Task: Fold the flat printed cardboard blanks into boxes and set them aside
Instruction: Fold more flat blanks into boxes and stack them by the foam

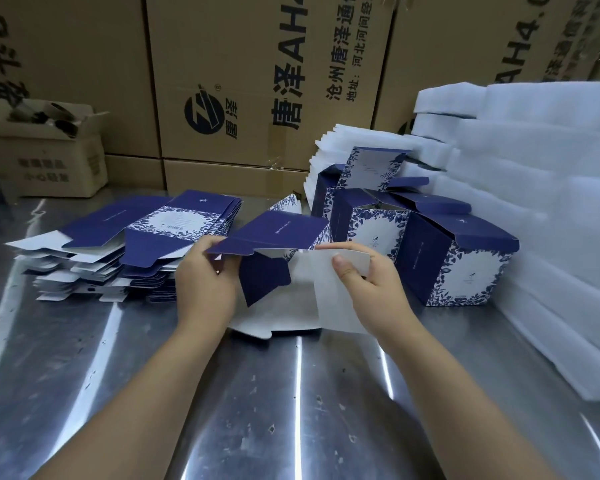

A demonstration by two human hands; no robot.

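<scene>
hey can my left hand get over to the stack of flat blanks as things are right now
Probably yes. The stack lies just beside the left hand, with nothing between them. That hand pinches the half-folded blank, though, so it must let go first.
</scene>
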